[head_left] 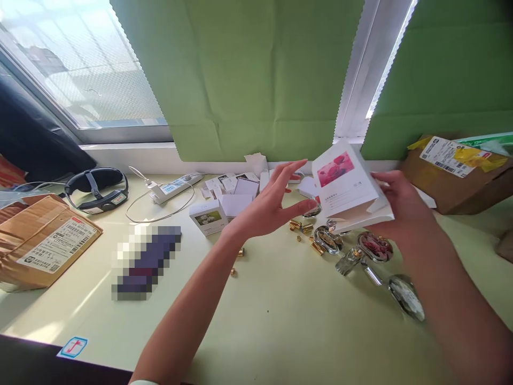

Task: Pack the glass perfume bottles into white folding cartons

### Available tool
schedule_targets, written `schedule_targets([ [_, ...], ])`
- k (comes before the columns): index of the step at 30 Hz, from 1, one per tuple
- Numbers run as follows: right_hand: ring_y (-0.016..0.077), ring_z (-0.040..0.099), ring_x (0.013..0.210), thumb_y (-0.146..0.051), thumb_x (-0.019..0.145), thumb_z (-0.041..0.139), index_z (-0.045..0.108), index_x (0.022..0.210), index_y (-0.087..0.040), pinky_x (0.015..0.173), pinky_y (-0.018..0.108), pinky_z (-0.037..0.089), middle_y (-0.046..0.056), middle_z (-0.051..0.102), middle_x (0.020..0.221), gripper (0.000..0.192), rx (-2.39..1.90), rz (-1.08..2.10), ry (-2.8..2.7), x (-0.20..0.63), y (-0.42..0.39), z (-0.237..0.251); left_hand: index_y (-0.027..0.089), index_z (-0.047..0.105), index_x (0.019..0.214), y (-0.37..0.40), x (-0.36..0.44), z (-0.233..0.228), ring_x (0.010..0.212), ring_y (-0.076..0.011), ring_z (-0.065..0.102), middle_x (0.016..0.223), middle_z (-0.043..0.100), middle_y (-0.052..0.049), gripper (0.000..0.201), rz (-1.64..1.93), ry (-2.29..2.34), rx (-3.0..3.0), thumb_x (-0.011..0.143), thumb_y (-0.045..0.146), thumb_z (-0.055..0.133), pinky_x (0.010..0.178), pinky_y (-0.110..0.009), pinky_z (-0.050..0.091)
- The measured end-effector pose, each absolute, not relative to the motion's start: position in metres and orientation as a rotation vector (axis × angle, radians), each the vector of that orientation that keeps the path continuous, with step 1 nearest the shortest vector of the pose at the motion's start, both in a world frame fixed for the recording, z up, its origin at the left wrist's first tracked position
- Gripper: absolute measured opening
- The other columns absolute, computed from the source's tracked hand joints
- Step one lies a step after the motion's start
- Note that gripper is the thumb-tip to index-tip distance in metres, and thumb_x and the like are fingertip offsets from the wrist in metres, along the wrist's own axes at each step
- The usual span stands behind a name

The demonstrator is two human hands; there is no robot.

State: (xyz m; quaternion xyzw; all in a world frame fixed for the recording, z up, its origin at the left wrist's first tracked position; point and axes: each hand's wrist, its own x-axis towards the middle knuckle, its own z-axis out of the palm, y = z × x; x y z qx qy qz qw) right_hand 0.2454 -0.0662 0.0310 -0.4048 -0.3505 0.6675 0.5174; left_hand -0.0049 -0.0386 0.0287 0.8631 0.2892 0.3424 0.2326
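Observation:
My right hand [395, 206] grips a small white cardboard box [348, 187] with a pink flower picture, held tilted above the table. The lower end of this box seems to have its flap open. To its left, my left hand [276, 200] is raised with fingers spread, near the box but holding nothing. Below the box lie several glass perfume bottles, among them a clear oval one [405, 297] and a reddish one [374, 246]. Gold caps [302, 226] are scattered beside them. A white box with a white-flower picture [208, 218] stands left of my left hand.
Several small white boxes [244, 187] are heaped by the windowsill. A power strip [176, 187] with a white cable and a black headset [96, 192] lie at back left. Cardboard parcels stand at left [48, 240] and right [452, 176]. A pixelated dark item [150, 262] lies at left.

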Motion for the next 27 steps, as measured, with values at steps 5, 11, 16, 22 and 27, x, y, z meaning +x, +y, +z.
schedule_targets([
  [5, 0.0264, 0.07, 0.093, -0.04, 0.081, 0.063, 0.068, 0.108, -0.026, 0.074, 0.038, 0.055, 0.002, 0.078, 0.098, 0.031, -0.746, 1.931, -0.757, 0.209, -0.057, 0.007, 0.03, 0.042, 0.135, -0.027, -0.016, 0.026, 0.132, -0.0239, 0.044, 0.145, 0.037, -0.01, 0.041, 1.072, 0.978, 2.453, 0.097, 0.041, 0.052, 0.106, -0.042, 0.043],
  [11, 0.0265, 0.072, 0.091, -0.041, 0.082, 0.062, 0.065, 0.12, -0.026, 0.072, 0.039, 0.056, 0.002, 0.077, 0.105, 0.041, -0.773, 1.982, -0.768, 0.206, -0.059, 0.001, 0.025, 0.047, 0.124, -0.02, -0.022, 0.029, 0.117, -0.0229, 0.055, 0.128, 0.055, -0.008, 0.038, 1.021, 1.071, 2.162, 0.094, 0.046, 0.056, 0.095, -0.039, 0.049],
  [16, 0.0271, 0.072, 0.095, -0.047, 0.085, 0.06, 0.063, 0.123, -0.029, 0.071, 0.039, 0.057, 0.003, 0.076, 0.111, 0.042, -0.845, 1.989, -0.833, 0.205, -0.056, -0.006, 0.031, 0.046, 0.132, -0.019, -0.028, 0.032, 0.106, -0.0222, 0.059, 0.126, 0.054, -0.007, 0.049, 0.935, 1.039, 1.992, 0.089, 0.047, 0.063, 0.081, -0.035, 0.053],
  [22, 0.0244, 0.069, 0.105, -0.053, 0.091, 0.059, 0.045, 0.146, -0.036, 0.081, 0.037, 0.059, 0.006, 0.06, 0.139, 0.059, -0.984, 1.825, -1.361, 0.226, -0.06, -0.001, 0.032, 0.056, 0.129, -0.013, -0.046, 0.034, 0.093, -0.0163, 0.058, 0.119, 0.053, -0.006, 0.046, 0.927, 1.119, 1.978, 0.085, 0.039, 0.068, 0.078, -0.031, 0.052],
  [27, 0.026, 0.063, 0.118, -0.029, 0.081, 0.076, 0.037, 0.146, -0.048, 0.094, 0.045, 0.057, 0.002, 0.04, 0.155, 0.078, -0.912, 1.679, -1.781, 0.245, -0.066, 0.008, 0.033, 0.058, 0.128, -0.009, -0.054, 0.034, 0.093, -0.0149, 0.057, 0.12, 0.052, -0.005, 0.045, 0.952, 1.202, 1.941, 0.085, 0.039, 0.068, 0.079, -0.03, 0.051],
])
